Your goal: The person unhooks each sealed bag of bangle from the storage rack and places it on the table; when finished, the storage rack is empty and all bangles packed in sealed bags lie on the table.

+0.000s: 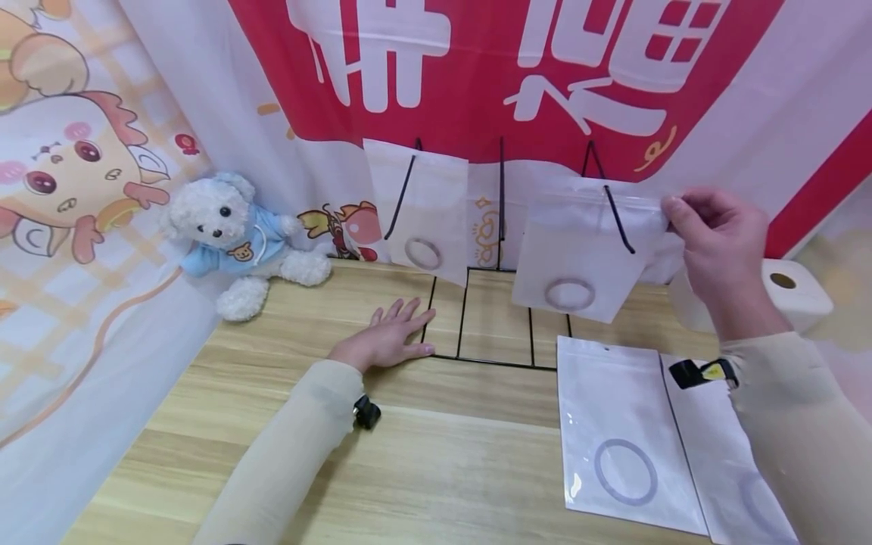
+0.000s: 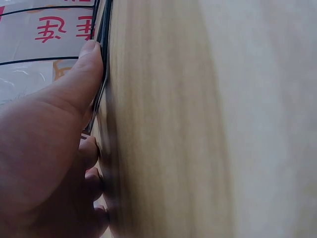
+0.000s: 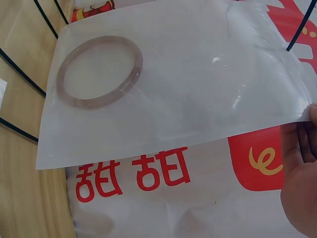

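My right hand point(image 1: 722, 238) pinches the upper right corner of a white translucent zip bag point(image 1: 579, 242). This bag hangs on a hook of a black wire rack point(image 1: 495, 362), and a ring-shaped bangle shows through its lower part. The right wrist view shows the bag's broad face and the pale pinkish bangle point(image 3: 99, 102), with fingertips at the bag's edge. My left hand point(image 1: 390, 337) lies with fingers spread at the left front of the rack's base, its thumb touching the wire. A second bag point(image 1: 425, 193) with a ring inside hangs on the rack's left hook.
Two more bags, one point(image 1: 613, 401) beside the other point(image 1: 722, 454), lie on the wooden table point(image 1: 436, 469) at right, partly under my right forearm. A white tissue box point(image 1: 804, 291) stands behind my right wrist. A white plush bear point(image 1: 235, 235) sits at the back left.
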Motion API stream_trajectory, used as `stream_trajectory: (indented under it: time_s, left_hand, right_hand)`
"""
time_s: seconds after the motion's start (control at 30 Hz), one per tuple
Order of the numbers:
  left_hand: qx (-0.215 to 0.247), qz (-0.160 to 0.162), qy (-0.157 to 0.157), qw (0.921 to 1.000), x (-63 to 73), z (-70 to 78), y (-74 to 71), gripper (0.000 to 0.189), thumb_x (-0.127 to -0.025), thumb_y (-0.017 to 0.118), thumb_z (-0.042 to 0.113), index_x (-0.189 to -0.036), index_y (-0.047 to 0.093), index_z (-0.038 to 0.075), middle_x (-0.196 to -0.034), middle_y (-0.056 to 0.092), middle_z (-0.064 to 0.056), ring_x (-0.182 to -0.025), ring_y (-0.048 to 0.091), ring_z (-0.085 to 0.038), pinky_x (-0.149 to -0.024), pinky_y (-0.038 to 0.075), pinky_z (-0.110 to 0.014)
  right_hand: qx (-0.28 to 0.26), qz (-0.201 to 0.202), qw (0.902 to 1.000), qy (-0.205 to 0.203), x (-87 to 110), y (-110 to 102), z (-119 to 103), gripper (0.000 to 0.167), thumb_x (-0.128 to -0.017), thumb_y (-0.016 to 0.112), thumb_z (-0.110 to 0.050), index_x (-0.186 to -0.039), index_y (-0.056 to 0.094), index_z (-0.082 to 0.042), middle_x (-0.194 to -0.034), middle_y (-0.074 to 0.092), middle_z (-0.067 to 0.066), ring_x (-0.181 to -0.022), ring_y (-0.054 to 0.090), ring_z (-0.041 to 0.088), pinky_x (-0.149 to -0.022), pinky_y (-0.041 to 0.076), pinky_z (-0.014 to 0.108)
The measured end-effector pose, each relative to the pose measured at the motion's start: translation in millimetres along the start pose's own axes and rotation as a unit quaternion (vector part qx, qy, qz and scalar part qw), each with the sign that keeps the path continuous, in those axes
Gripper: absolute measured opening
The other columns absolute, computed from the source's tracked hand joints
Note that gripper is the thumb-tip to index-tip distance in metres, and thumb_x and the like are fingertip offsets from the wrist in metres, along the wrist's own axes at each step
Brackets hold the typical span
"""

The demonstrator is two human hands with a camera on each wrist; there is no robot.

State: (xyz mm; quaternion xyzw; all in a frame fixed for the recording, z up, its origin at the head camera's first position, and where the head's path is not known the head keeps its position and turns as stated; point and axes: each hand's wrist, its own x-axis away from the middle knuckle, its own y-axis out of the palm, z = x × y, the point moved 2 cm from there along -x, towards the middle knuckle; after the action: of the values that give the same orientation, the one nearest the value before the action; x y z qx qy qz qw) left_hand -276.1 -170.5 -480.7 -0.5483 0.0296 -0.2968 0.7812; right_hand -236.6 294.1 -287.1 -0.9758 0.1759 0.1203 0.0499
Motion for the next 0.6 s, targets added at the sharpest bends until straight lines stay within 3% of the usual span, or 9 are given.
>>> stream_trajectory:
  time_s: [0.27,0.6]
  left_hand:
    - [0.004,-0.001,-0.002,1.0000,-0.7,0.8,-0.4,0.082,-0.105,0.052,0.069,-0.174,0.016,0.040,-0.185,-0.004,-0.003,-0.170,-0.010,-0.037,-0.135,-0.009,-0.065]
    - [0.008,-0.003,0.000,1.0000,-2.9,-2.6,1.0,0.083,-0.104,0.052,0.070,-0.173,0.018,0.039,-0.185,-0.003,-0.004,-0.170,-0.011,-0.036,-0.134,-0.010,-0.065]
  right_hand:
    - [-0.013,0.000,0.9996,-0.024,12.2,-3.2,-1.6,0.048,-0.090,0.086,-0.037,-0.130,0.078,-0.011,-0.113,0.077,-0.004,-0.101,0.074,0.009,-0.090,0.057,0.009]
    - [-0.018,0.003,0.9997,-0.019,24.7,-8.9,-4.7,0.048,-0.090,0.086,-0.036,-0.130,0.078,-0.010,-0.111,0.077,-0.006,-0.100,0.072,0.009,-0.089,0.057,0.009]
